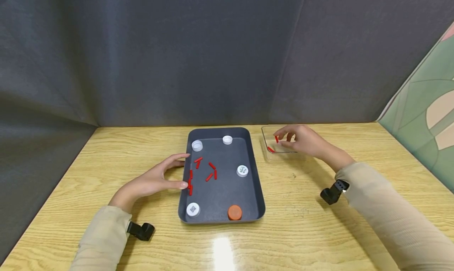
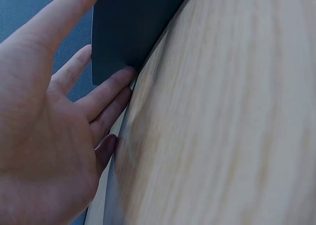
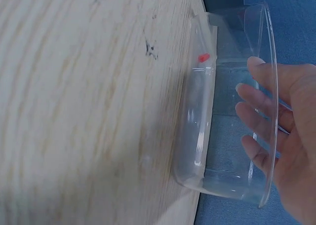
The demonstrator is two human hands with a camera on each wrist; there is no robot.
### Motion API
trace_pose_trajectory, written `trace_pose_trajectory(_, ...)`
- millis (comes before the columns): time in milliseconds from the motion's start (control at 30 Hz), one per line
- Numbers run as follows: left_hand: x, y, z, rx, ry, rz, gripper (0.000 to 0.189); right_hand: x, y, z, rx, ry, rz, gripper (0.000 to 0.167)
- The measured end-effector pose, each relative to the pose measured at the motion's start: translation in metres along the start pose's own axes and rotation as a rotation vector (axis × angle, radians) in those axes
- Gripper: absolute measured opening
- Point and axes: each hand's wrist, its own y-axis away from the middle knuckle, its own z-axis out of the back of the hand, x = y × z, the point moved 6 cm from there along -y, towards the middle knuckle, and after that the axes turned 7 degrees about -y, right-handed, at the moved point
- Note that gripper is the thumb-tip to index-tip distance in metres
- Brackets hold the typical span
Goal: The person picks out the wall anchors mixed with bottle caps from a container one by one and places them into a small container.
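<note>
Head view: on a table (image 1: 301, 231), the right hand (image 1: 299, 140) pinched a red stick (image 1: 277, 139) over a clear container (image 1: 265, 140), where another red stick (image 1: 270, 149) lay in the near-left corner. A loose pinch could have dropped it outside. The left hand (image 1: 154, 180), fingers extended, met the left edge of a dark tray (image 1: 227, 194) holding loose sticks (image 1: 212, 165) and caps (image 1: 242, 171); a nudge might have scattered these.

Left wrist view: fingers touched the tray's outer wall; pushing could have slid it.

Right wrist view: fingers reached past the container's rim; snagging it might have tipped it.
</note>
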Motion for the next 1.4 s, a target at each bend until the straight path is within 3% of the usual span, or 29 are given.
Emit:
trace_pose_trajectory(533,-0.001,-0.002,-0.001,-0.003,-0.010,-0.001,0.085,0.004,0.001,0.004,-0.052,-0.027,-0.002,0.023)
trace_pose_trajectory(867,0.001,0.001,0.001,-0.006,-0.010,0.002,0.085,0.025,-0.004,0.000,-0.090,-0.131,0.099,0.022)
trace_pose_trajectory(1067,0.001,0.001,0.000,-0.008,-0.011,-0.002,0.085,0.037,-0.003,-0.004,-0.113,-0.092,0.129,0.019)
trace_pose_trajectory(1400,-0.001,0.000,-0.001,-0.007,-0.001,-0.003,0.085,0.055,-0.002,-0.018,-0.080,-0.179,0.185,0.020)
